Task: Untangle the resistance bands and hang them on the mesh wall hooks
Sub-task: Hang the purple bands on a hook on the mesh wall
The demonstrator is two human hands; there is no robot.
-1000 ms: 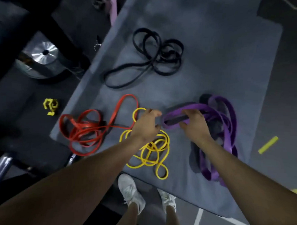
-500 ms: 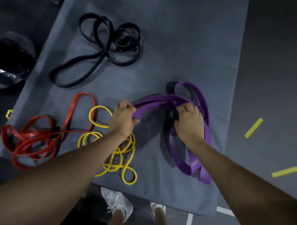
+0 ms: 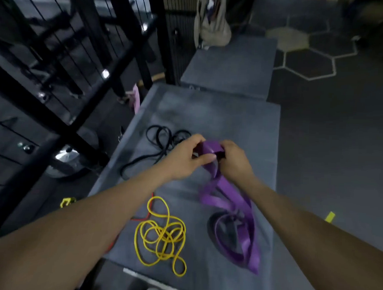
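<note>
Change noted: a second ago both hands were down at the purple band (image 3: 225,196) on the mat (image 3: 219,115); its top is now raised, its lower coils trailing on the mat.
Left hand (image 3: 186,158): fingers closed around the raised fold of the purple band.
Right hand (image 3: 234,160): fingers closed on the same fold, just beside the left hand.
Purple band, condition: upper part lifted and blurred; lower loops bunched together, not yet freed.
Yellow band (image 3: 161,232): coiled on the mat near the front edge, untouched.
Black band (image 3: 162,143): looped on the mat beyond the hands, untouched.
Red band (image 3: 140,218): only a sliver shows beside the left forearm.
Surroundings: black frame (image 3: 129,40) stands left of the mat; hooks cannot be made out.
Assessment: untangling of the first band is under way; nothing is hung yet.
</note>
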